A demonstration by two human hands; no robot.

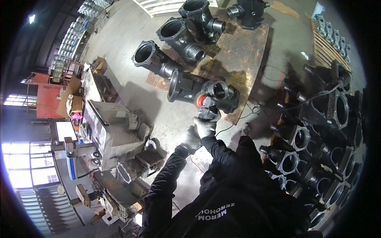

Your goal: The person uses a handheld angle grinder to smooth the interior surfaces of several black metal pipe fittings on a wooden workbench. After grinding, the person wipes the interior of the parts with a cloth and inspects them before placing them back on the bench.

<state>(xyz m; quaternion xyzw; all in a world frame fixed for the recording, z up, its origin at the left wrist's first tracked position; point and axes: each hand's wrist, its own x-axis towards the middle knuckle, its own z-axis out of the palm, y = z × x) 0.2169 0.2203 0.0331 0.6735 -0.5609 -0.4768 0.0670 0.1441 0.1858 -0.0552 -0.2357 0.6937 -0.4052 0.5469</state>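
Observation:
My right hand, in a grey work glove, is closed around the body of an angle grinder. Just behind it my left hand, also gloved, is closed on what looks like the grinder's rear end, mostly hidden by the glove. The grinder's round disc, red in the middle with a tan rim, is up against or very close to a black cast metal housing; contact cannot be told. That housing lies on its side, its round machined port right beside the disc.
More black housings stand along a worn brown board. Rows of similar castings crowd the right side. A cable runs over the floor at right. Workbenches line the left, with a screen among them.

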